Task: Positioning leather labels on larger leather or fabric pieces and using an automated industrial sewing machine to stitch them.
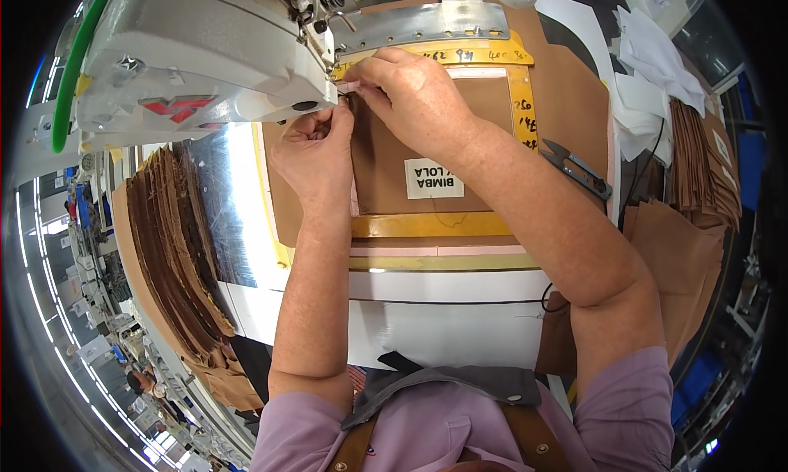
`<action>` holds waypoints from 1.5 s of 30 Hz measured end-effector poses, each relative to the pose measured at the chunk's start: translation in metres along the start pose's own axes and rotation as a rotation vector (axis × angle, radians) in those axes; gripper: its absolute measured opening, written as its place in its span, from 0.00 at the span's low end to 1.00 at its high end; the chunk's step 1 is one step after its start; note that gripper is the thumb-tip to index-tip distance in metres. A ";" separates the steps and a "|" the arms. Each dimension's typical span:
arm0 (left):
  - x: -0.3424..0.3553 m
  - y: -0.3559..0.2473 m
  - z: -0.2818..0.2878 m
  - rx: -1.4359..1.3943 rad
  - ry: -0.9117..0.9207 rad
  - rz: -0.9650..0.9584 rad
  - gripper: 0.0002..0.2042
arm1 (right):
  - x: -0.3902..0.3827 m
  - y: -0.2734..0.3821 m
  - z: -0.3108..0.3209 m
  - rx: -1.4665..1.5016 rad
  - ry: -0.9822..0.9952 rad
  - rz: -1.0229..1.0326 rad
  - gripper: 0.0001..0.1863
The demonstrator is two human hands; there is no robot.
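Observation:
Under the head of a white sewing machine, a brown fabric panel lies in a yellow frame with handwritten marks. My left hand is beside the needle area, its fingers curled and its thumb and index finger pinched at the panel's left edge. My right hand reaches over the panel from the right. Its fingertips are closed together just above the left ones, by a small pale pink piece. Whatever either pinch holds is too small to make out. A white printed label sits on the panel below my right wrist.
Dark thread snips lie right of the frame, beside my right forearm. Stacked brown pieces stand at the left, and more folded brown pieces at the right. White cloth is heaped at the far right. A metal bar spans the frame's far side.

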State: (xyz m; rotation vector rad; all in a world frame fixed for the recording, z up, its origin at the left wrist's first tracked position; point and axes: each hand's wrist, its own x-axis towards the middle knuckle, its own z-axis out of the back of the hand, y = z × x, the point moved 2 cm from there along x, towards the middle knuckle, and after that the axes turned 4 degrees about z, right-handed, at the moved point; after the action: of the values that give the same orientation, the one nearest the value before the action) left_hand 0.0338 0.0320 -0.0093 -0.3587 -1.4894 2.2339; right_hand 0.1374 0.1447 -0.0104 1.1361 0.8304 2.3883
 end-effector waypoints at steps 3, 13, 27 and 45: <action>0.000 -0.001 -0.001 -0.023 -0.030 -0.002 0.09 | 0.002 -0.001 -0.003 -0.005 0.090 0.016 0.08; 0.002 0.004 0.001 -0.060 0.007 -0.014 0.07 | 0.013 0.001 0.000 -0.069 0.274 0.070 0.09; 0.000 0.001 -0.001 -0.086 -0.025 -0.032 0.10 | 0.013 0.002 0.001 0.003 0.276 0.028 0.09; -0.002 -0.005 -0.001 -0.073 0.004 0.021 0.09 | 0.008 -0.003 -0.008 -0.081 0.161 0.096 0.06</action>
State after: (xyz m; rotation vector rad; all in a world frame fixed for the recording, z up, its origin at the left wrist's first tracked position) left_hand 0.0369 0.0334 -0.0052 -0.4032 -1.5752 2.1970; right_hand 0.1260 0.1488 -0.0119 0.9829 0.7369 2.5953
